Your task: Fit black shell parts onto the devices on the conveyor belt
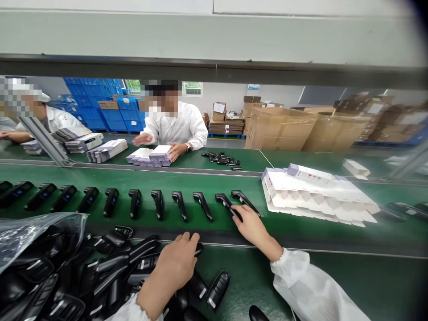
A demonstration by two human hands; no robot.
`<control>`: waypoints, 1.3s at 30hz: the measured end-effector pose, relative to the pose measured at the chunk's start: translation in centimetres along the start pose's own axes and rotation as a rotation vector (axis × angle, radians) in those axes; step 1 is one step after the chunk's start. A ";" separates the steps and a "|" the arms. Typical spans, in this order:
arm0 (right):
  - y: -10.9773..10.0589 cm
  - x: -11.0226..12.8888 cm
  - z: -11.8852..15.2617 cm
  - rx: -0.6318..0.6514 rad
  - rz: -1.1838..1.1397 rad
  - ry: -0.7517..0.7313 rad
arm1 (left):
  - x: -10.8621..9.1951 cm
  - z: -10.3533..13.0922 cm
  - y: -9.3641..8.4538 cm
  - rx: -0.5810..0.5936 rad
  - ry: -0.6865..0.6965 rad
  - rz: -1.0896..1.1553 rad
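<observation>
Black handheld devices with angled heads stand out along a row on the green conveyor belt. My right hand is closed on the lower end of one black handheld device near the row's right end. Beside it lies another such device, partly behind my fingers. Over the heap of loose black devices, my left hand has its fingers bent round a black piece, whose rounded end shows past the fingertips; most of it is hidden beneath the hand. Nearby lies a loose black device.
A clear plastic bag partly covers the heap at left. White boxes with open ends stand together at right on the belt. Across it, a co-worker handles white-and-purple boxes; another person sits further left. A metal post slants upward at left.
</observation>
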State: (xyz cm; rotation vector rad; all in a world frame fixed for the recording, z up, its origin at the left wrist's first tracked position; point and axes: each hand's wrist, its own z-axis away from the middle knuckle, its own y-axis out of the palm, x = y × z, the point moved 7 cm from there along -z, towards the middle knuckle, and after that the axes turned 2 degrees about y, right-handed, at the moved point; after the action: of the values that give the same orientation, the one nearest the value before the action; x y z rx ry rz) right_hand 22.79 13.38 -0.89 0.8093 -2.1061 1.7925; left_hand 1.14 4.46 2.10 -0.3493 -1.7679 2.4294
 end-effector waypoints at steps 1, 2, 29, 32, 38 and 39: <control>0.3 -0.1 0.2 -0.011 0.071 0.001 | -0.1 -0.1 0.0 -0.013 0.007 0.028; 0.6 -0.2 0.2 -0.021 0.135 0.004 | -0.2 -0.2 0.0 -0.028 0.021 0.069; -4.5 12.3 6.5 0.317 -0.232 -0.750 | -2.8 -0.7 -0.4 0.057 0.144 1.411; -4.3 9.1 4.1 0.229 -0.249 -0.522 | -2.3 -0.6 -0.9 -0.094 0.103 1.043; -1.7 -0.4 0.2 0.101 -0.208 -0.041 | -5.5 2.3 -0.1 0.037 0.360 0.236; -1.1 -1.2 0.1 0.096 -0.172 -0.017 | -5.9 2.6 0.4 0.089 0.386 0.206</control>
State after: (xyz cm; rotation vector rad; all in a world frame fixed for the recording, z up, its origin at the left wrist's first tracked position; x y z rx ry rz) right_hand 24.34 13.50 -0.66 1.0010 -1.9088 1.8115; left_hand 6.23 0.60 3.21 -0.9586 -1.5174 2.3507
